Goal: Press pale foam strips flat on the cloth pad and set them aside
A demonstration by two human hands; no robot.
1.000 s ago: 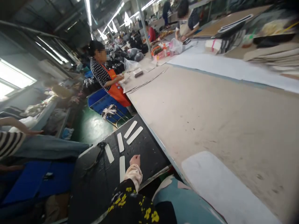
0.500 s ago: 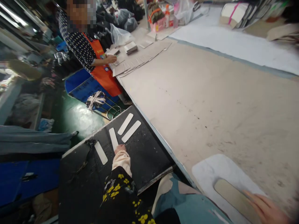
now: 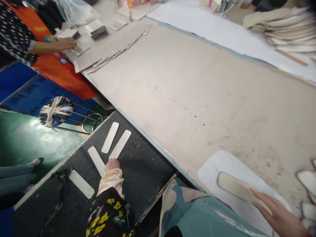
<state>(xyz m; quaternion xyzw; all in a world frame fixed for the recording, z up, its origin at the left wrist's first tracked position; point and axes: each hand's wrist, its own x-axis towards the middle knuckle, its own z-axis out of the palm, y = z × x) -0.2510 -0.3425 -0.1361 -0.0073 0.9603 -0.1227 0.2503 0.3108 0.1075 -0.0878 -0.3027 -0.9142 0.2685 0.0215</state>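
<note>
My left hand (image 3: pixel 112 164) reaches down onto a black board (image 3: pixel 148 171) at the table's side, its knuckles closed over the near end of a white strip (image 3: pixel 97 160). Three other white strips (image 3: pixel 110 137) lie on the board around it. What the fingers grip is hidden. My right hand (image 3: pixel 276 214) lies at the lower right with fingers stretched flat on a beige elongated piece (image 3: pixel 234 187), which rests on a white pad (image 3: pixel 222 161).
A wide beige table (image 3: pixel 197 89) stretches ahead. Another person's hand (image 3: pixel 65 43) works on card pieces (image 3: pixel 98 54) at the far left. Stacked beige pieces (image 3: pixel 278 23) lie far right; small white pieces (image 3: pixel 307 184) near right. A wire stand (image 3: pixel 81 118) stands on the green floor.
The view has tilted down and moved closer. My left hand shifted along the board to the strips. My right hand came into view and now lies on the beige piece.
</note>
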